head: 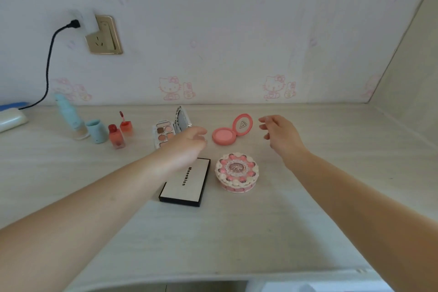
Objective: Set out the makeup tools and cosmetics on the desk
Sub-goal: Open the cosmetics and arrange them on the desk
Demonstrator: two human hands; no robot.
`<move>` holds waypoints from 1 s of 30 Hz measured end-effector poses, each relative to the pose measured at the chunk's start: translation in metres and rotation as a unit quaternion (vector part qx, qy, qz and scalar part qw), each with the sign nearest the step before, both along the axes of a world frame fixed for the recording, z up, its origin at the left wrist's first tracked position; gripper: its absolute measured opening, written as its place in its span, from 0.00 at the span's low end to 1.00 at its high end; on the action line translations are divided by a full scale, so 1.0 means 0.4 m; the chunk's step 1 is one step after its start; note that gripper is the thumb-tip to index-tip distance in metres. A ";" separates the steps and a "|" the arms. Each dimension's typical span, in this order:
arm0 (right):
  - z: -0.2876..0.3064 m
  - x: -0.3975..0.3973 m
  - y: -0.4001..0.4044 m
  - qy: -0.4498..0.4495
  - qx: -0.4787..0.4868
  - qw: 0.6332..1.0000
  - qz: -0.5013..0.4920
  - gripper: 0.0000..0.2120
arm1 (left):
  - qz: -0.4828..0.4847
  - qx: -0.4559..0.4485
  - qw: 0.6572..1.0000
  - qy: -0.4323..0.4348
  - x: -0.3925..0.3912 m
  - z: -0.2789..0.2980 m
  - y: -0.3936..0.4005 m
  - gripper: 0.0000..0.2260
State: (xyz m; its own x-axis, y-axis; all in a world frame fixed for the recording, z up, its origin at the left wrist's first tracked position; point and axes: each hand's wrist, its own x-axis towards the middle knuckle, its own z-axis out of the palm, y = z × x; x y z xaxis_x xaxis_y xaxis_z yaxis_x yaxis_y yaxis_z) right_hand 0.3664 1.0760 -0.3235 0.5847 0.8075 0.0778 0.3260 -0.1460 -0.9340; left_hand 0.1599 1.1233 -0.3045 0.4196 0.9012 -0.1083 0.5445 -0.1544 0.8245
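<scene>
Head view: both hands hover over the desk (308,208), flanking the open pink blush compact (225,135). Left hand (189,140) relaxed, fingers loosely extended, holding nothing; it partly covers the open eyeshadow palette (164,134). Right hand (279,134) spread, fingers apart, empty, just right of the compact's raised lid.

Step in hand, by my reading: finishing with the blush compact, which sits open mid-desk near the wall. To do it well, lift the hands clear without brushing the upright lid; keep wrists high over the closed Mooekiss palette (184,182) and the cake-shaped compact (237,172) just below.

Around: mint bottle (71,116) with its cap (96,131) beside it, red lip tint bottle (116,136) and its wand part (125,124), left of the palette. Wall socket (104,34) with black cable (48,64). The left forearm crosses the Mooekiss palette; sweeping back low risks knocking it.
</scene>
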 end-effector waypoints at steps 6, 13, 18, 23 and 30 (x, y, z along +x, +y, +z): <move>0.064 -0.112 -0.091 -0.138 0.041 0.986 0.081 0.11 | 0.036 0.020 0.999 0.011 -0.138 -0.023 -0.020 0.15; 0.058 -0.309 -0.134 -0.013 -0.019 0.982 0.187 0.12 | 0.022 0.088 0.987 0.131 -0.204 -0.064 -0.071 0.25; 0.012 -0.376 -0.151 -0.021 -0.070 0.979 0.188 0.19 | 0.012 0.127 0.962 0.240 -0.207 -0.086 -0.095 0.23; -0.024 -0.426 -0.155 -0.052 -0.111 0.974 0.193 0.23 | 0.009 0.166 0.958 0.235 -0.200 -0.093 -0.129 0.17; -0.017 -0.448 -0.156 0.055 -0.046 0.990 0.124 0.22 | -0.013 0.115 0.993 -0.004 -0.209 -0.100 -0.170 0.13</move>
State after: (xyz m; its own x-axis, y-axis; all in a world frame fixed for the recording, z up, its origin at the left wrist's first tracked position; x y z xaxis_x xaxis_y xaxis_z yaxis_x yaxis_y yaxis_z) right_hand 0.1871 1.0137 -0.3304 0.3687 0.9279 -0.0553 0.2597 -0.1599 -0.9524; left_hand 0.0762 1.0553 -0.3444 0.4438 0.8902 0.1030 0.5315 -0.3540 0.7695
